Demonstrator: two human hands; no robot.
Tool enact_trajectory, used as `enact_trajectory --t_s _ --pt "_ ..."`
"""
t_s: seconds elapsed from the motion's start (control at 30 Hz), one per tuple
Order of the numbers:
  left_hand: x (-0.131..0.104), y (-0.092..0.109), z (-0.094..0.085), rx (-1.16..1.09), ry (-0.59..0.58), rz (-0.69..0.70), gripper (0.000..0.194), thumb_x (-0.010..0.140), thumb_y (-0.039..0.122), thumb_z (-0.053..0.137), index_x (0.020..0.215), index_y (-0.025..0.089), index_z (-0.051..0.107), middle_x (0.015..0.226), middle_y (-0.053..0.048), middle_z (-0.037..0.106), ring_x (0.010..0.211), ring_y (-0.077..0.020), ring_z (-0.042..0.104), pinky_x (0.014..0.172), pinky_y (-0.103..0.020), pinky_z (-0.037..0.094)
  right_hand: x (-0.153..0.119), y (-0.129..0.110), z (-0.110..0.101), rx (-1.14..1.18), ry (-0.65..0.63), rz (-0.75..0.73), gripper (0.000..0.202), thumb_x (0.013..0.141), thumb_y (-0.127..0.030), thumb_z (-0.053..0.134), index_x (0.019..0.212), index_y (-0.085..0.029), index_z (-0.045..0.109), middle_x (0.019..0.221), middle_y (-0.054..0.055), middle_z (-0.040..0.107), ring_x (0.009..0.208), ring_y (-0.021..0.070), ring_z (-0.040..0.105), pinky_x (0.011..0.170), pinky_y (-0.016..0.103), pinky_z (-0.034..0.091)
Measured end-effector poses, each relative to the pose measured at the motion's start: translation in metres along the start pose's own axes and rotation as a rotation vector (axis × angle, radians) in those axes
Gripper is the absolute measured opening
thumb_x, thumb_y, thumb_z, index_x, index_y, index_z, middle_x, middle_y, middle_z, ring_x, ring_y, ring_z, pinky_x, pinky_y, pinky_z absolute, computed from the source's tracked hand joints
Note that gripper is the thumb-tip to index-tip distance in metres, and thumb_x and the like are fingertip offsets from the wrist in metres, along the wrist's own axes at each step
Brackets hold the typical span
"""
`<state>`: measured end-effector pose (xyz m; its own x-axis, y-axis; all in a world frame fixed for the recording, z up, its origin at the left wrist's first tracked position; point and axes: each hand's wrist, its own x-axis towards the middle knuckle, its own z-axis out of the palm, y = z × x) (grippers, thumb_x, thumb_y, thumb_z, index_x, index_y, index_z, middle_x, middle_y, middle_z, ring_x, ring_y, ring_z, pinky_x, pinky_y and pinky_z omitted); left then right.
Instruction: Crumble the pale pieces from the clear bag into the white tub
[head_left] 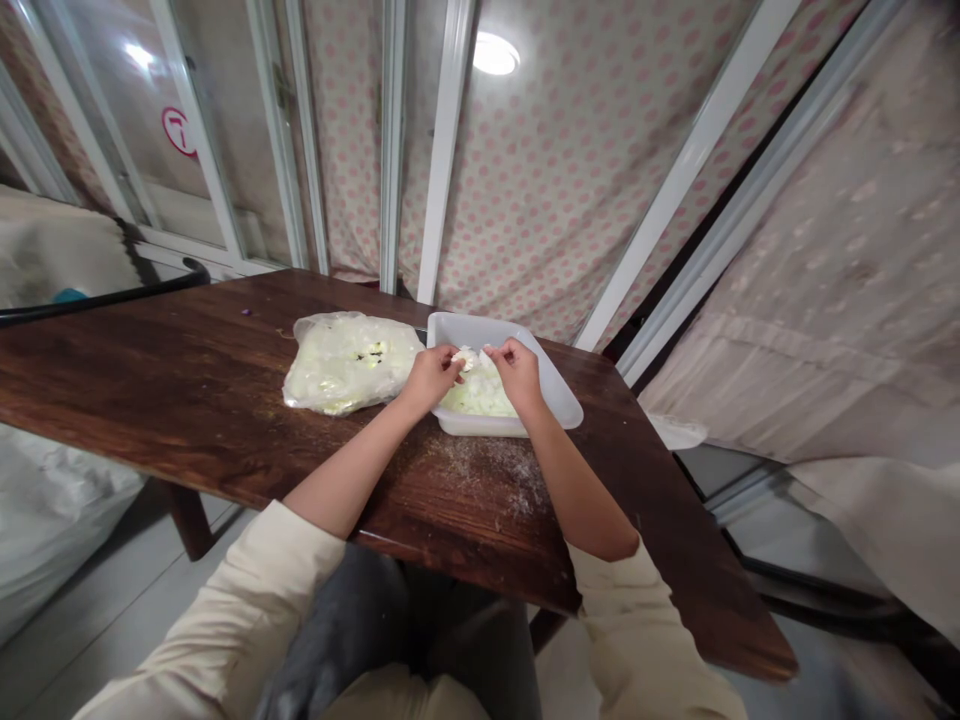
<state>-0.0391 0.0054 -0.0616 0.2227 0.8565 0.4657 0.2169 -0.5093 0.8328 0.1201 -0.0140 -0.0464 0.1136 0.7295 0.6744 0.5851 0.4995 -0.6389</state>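
Observation:
Over the white plastic tub [556,388], my left hand [435,376] is closed with a small white, petal-like piece [466,358] at its fingertips. Close beside it, my right hand [517,371] is pinched at the fingertips, with a bit of white showing there. What exactly the right fingers grip is too small to name. Many pale white-green pieces [480,398] lie in the tub below both hands. To the left of the tub rests a clear plastic bag [319,375], filled with pale yellow-green contents and marked with dark print.
The dark wooden table [187,400] has whitish crumbs [487,475] scattered before the tub. Glass panels with white frames and a dotted curtain [540,190] rise behind it. A large white plastic sack [60,520] is at the lower left, and pale cloth [795,330] hangs at the right.

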Motion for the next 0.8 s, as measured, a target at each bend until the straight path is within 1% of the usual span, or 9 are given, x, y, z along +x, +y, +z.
enact_trajectory --t_s 0.1,0.17,0.23,0.3,0.37,0.43,0.53,0.67,0.8 --pt "-0.0003 0.0008 -0.0002 -0.021 -0.047 0.014 0.014 0.076 0.028 0.055 0.079 0.015 0.058 0.064 -0.001 0.061 0.055 -0.0114 0.062 0.051 -0.02 0.045 0.0002 0.0031 0.0001 -0.108 0.029 -0.062 0.026 0.08 -0.042 0.054 0.069 -0.019 0.053 0.068 0.002 0.056 0.066 0.015 0.049 0.066 0.029 0.041" --pt "-0.0005 0.0015 -0.0003 -0.057 -0.057 0.016 0.014 0.076 0.028 0.057 0.08 0.015 0.057 0.066 -0.001 0.062 0.053 -0.0106 0.061 0.051 -0.02 0.045 -0.0004 0.0031 0.0019 -0.114 -0.045 -0.129 0.024 0.083 -0.041 0.05 0.086 -0.018 0.06 0.086 0.007 0.062 0.083 0.0187 0.053 0.074 0.032 0.042" --pt "-0.0007 0.0021 -0.0003 -0.103 -0.049 0.008 0.015 0.074 0.027 0.059 0.083 0.015 0.057 0.067 -0.001 0.063 0.052 -0.0102 0.061 0.052 -0.02 0.046 -0.0011 0.0016 0.0039 -0.091 -0.168 -0.184 0.025 0.084 -0.038 0.05 0.093 -0.019 0.062 0.095 0.009 0.063 0.092 0.0201 0.054 0.077 0.033 0.043" --pt "-0.0008 0.0025 -0.0002 -0.136 -0.041 -0.009 0.017 0.072 0.026 0.061 0.083 0.015 0.055 0.065 0.0 0.062 0.052 -0.0105 0.061 0.051 -0.021 0.046 -0.0014 0.0 0.005 -0.074 -0.269 -0.215 0.02 0.083 -0.034 0.052 0.088 -0.02 0.065 0.09 0.007 0.064 0.089 0.0193 0.055 0.075 0.031 0.044" --pt "-0.0008 0.0031 -0.0001 -0.151 -0.039 -0.028 0.017 0.071 0.027 0.063 0.08 0.015 0.054 0.062 0.0 0.06 0.051 -0.011 0.06 0.05 -0.02 0.045 -0.001 -0.0003 0.0049 -0.066 -0.299 -0.211 0.017 0.082 -0.031 0.053 0.079 -0.02 0.066 0.08 0.005 0.063 0.079 0.0174 0.056 0.071 0.03 0.044" --pt "-0.0008 0.0039 -0.0001 -0.146 -0.042 -0.038 0.018 0.071 0.027 0.063 0.078 0.015 0.053 0.059 0.001 0.059 0.049 -0.0114 0.06 0.049 -0.02 0.044 -0.0003 0.0007 0.0045 -0.062 -0.276 -0.191 0.016 0.08 -0.029 0.055 0.073 -0.019 0.065 0.073 0.004 0.062 0.072 0.0161 0.056 0.067 0.028 0.043" --pt "-0.0008 0.0053 -0.0005 -0.108 -0.05 -0.047 0.019 0.072 0.027 0.063 0.083 0.015 0.054 0.06 0.001 0.06 0.05 -0.012 0.061 0.049 -0.021 0.044 0.0002 0.0024 0.0046 -0.045 -0.215 -0.157 0.017 0.076 -0.032 0.062 0.066 -0.019 0.061 0.07 0.003 0.061 0.067 0.0149 0.055 0.064 0.027 0.042" --pt "-0.0008 0.0059 -0.0013 -0.04 -0.068 -0.015 0.016 0.075 0.028 0.059 0.083 0.014 0.057 0.066 -0.002 0.064 0.053 -0.0117 0.062 0.051 -0.021 0.044 0.0 0.001 0.0042 -0.065 -0.148 -0.127 0.029 0.07 -0.04 0.066 0.058 -0.019 0.051 0.06 0.0 0.053 0.06 0.0131 0.048 0.057 0.026 0.038" --pt "-0.0016 0.0062 -0.0018 -0.047 -0.042 -0.014 0.013 0.076 0.027 0.057 0.08 0.014 0.057 0.072 -0.003 0.066 0.053 -0.0103 0.062 0.053 -0.02 0.045 -0.0004 -0.0003 0.0022 -0.132 -0.096 -0.075 0.035 0.071 -0.042 0.065 0.054 -0.019 0.044 0.053 -0.003 0.045 0.056 0.0123 0.043 0.056 0.026 0.035"
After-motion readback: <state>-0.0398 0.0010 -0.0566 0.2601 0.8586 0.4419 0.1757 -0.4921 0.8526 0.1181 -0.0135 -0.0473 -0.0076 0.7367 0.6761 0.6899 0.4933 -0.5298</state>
